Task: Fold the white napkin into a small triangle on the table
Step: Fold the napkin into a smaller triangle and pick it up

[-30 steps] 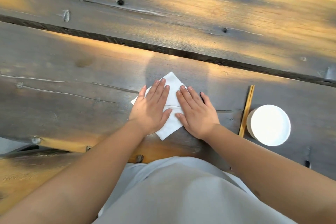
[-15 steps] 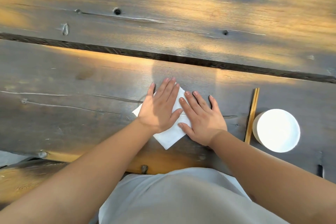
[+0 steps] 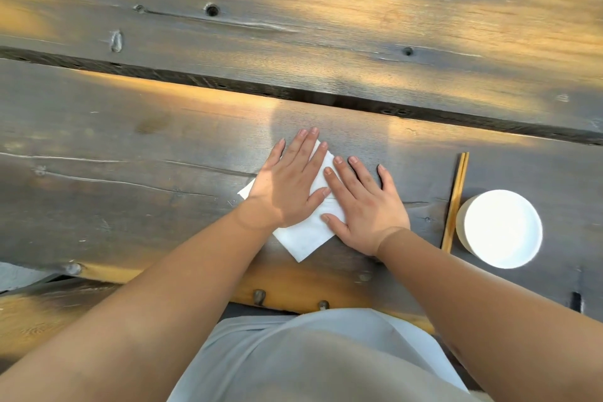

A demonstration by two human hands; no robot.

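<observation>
Your left hand [image 3: 287, 186] and right hand [image 3: 362, 206] both lie flat, fingers straight, pressing the white napkin [image 3: 305, 235] on the wooden table [image 3: 130, 153]. Chopsticks [image 3: 455, 202] and white bowl [image 3: 501, 228] sit right of them.

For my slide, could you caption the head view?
Both hands press a white napkin flat on the table.
</observation>
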